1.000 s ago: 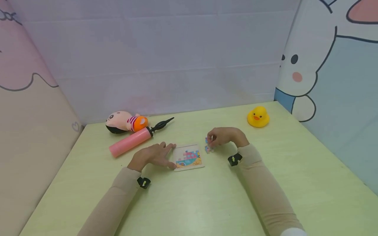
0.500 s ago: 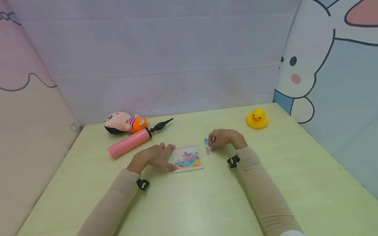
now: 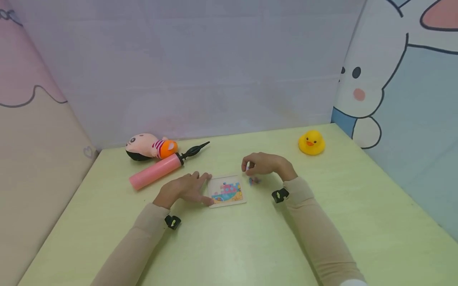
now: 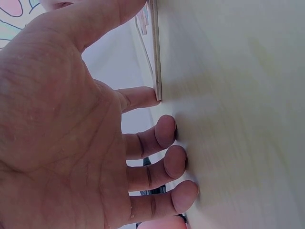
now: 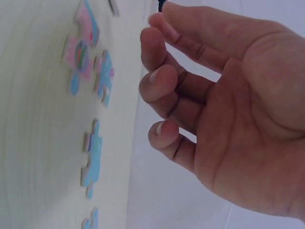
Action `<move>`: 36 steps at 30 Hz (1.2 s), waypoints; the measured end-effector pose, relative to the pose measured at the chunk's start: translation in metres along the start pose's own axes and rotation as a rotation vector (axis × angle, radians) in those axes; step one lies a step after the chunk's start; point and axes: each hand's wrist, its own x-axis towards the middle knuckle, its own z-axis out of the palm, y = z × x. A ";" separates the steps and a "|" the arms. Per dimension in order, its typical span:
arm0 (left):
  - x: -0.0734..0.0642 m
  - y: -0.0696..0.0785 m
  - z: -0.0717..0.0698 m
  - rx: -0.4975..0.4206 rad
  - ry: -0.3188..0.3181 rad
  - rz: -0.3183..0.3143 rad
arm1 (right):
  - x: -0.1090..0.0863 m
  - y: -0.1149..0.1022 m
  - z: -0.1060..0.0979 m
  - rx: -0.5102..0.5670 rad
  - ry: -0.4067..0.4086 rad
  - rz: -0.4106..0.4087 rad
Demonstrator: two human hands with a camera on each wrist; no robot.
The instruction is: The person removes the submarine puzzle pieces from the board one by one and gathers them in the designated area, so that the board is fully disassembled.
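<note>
A square puzzle board [image 3: 216, 184] lies mid-table, its lower part filled with a pink and blue picture. My left hand [image 3: 187, 190] is spread at its left side, with thumb and index finger touching the board's edge. In the left wrist view the other fingers rest on the table with nothing under them. Just right of the board, my right hand [image 3: 264, 163] is lifted above the table and pinches a small puzzle piece [image 3: 247, 167], mostly hidden by the fingers. Several loose puzzle pieces [image 5: 93, 155] lie below that hand, pink ones and light blue ones.
Behind my left hand lie a pink hand pump [image 3: 156, 172] with a black nozzle and a plush doll [image 3: 144, 145]. A yellow rubber duck [image 3: 311, 142] stands at the back right. Printed cloth walls enclose the table [image 3: 229, 246] on three sides.
My right hand has risen from the loose pieces and moved slightly left toward the board, with a piece between its fingertips. The left hand stays at the board's edge.
</note>
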 end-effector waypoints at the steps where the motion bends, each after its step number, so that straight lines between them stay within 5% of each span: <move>1: 0.000 0.000 -0.001 0.000 -0.001 -0.002 | 0.001 -0.003 0.000 -0.004 0.001 -0.010; 6: -0.001 0.000 -0.003 0.003 -0.008 -0.019 | 0.007 -0.016 0.004 -0.027 -0.006 -0.051; 17: 0.001 0.000 -0.003 0.016 -0.014 -0.014 | 0.018 -0.042 0.029 -0.040 -0.095 0.041; 36: 0.000 0.001 -0.003 0.015 -0.013 -0.005 | 0.026 -0.047 0.045 -0.153 -0.078 -0.014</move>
